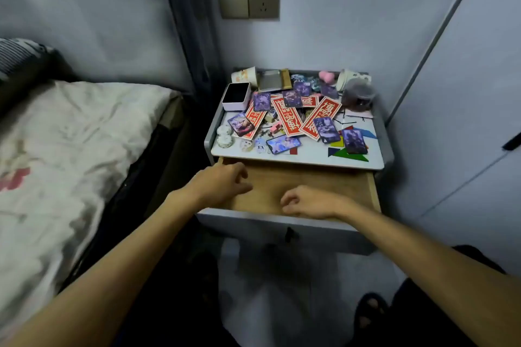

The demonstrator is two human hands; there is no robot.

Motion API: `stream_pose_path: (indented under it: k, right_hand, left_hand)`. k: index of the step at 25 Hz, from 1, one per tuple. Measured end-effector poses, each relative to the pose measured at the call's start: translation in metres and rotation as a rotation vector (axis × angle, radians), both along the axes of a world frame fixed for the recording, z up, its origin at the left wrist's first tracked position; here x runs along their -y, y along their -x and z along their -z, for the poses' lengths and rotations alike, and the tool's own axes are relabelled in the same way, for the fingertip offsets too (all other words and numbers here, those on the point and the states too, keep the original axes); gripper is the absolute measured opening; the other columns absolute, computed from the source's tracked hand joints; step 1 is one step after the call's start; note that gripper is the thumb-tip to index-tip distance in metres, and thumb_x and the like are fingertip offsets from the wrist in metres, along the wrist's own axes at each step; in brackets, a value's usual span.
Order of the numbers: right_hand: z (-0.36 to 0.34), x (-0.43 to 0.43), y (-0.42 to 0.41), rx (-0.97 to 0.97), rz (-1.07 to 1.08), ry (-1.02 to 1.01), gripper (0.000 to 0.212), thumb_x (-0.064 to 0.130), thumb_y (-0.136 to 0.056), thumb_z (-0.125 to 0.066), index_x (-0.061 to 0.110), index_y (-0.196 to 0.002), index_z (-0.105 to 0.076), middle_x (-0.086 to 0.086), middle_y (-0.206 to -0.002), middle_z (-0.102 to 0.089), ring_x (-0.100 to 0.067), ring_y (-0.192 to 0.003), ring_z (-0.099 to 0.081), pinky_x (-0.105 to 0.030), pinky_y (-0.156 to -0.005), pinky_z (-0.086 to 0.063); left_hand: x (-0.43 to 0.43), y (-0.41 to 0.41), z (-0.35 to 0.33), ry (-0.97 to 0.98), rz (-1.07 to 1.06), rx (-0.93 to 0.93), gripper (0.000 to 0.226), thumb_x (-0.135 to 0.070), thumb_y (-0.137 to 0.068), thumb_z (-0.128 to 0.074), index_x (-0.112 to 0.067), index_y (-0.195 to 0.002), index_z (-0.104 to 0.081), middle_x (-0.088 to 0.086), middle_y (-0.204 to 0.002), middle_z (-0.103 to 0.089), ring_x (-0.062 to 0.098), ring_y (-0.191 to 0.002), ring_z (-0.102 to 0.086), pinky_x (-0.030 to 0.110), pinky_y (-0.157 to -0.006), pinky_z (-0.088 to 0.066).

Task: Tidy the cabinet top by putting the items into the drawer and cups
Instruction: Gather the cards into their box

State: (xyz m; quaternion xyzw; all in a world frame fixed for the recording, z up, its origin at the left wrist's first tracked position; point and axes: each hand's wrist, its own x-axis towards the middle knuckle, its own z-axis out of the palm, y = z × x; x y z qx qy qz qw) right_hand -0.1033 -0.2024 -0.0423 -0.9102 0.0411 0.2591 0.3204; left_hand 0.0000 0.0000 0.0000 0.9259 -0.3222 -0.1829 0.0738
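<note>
The grey cabinet top is littered with red envelopes, purple picture cards, coloured tangram pieces and small trinkets. Two paper cups lie tipped at the back, one on the left and one on the right. A white box stands at the back left. The wooden drawer below is pulled out and looks bare inside. My left hand hovers over its left part with curled fingers, holding nothing. My right hand hangs loosely curled over its front edge, also holding nothing.
A bed with a pale quilt lies to the left. A white wardrobe door stands to the right. Behind the cabinet, the wall carries a switch and socket. A metal tin and a dark bag sit at the back.
</note>
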Motion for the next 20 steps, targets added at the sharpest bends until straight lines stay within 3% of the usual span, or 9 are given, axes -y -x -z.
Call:
stream_pose_path:
  k: [6,9,12,16,20]
  right_hand:
    - [0.011,-0.008,0.011,-0.043,0.022,-0.032,0.027,0.020,-0.096,-0.055,0.012,-0.119,-0.068,-0.002,-0.119,-0.067,-0.017,-0.106,-0.060,-0.032,-0.097,-0.046]
    - [0.022,-0.010,0.014,-0.120,0.093,-0.118,0.026,0.014,-0.095,-0.056,0.010,-0.119,-0.065,-0.003,-0.101,-0.069,-0.015,-0.085,-0.062,-0.029,-0.081,-0.051]
    - [0.032,-0.014,0.016,-0.310,0.202,-0.289,0.027,0.008,-0.096,-0.052,0.012,-0.122,-0.057,-0.005,-0.088,-0.067,-0.008,-0.066,-0.058,-0.021,-0.067,-0.050]
    - [0.037,-0.018,0.013,-0.432,0.145,-0.302,0.032,0.014,-0.103,-0.042,0.007,-0.134,-0.048,-0.006,-0.092,-0.068,-0.006,-0.068,-0.067,-0.025,-0.079,-0.055]
    - [0.027,-0.016,-0.001,-0.435,0.119,-0.323,0.033,0.015,-0.104,-0.040,0.003,-0.135,-0.044,-0.026,-0.118,-0.063,-0.014,-0.078,-0.064,-0.024,-0.077,-0.052]
  left_hand:
    - [-0.025,0.023,0.043,-0.075,-0.014,-0.236,0.042,-0.049,-0.092,-0.058,-0.021,-0.123,-0.055,0.003,-0.120,-0.061,0.018,-0.106,-0.059,0.031,-0.093,-0.047]
    - [-0.027,0.017,0.051,-0.101,0.016,-0.190,0.038,-0.051,-0.092,-0.056,-0.024,-0.118,-0.056,0.002,-0.117,-0.066,0.018,-0.103,-0.061,0.034,-0.091,-0.048]
    - [-0.026,0.016,0.051,-0.142,-0.002,-0.207,0.033,-0.047,-0.094,-0.056,-0.022,-0.115,-0.057,0.000,-0.109,-0.066,0.015,-0.088,-0.063,0.031,-0.082,-0.051]
    - [-0.024,0.012,0.050,-0.154,-0.063,-0.392,0.030,-0.042,-0.095,-0.056,-0.020,-0.116,-0.055,0.003,-0.102,-0.068,0.017,-0.073,-0.070,0.032,-0.071,-0.059]
    - [-0.021,-0.007,0.035,-0.032,-0.030,-0.240,0.029,-0.045,-0.094,-0.057,-0.022,-0.111,-0.059,-0.005,-0.099,-0.065,0.007,-0.076,-0.062,0.030,-0.078,-0.053]
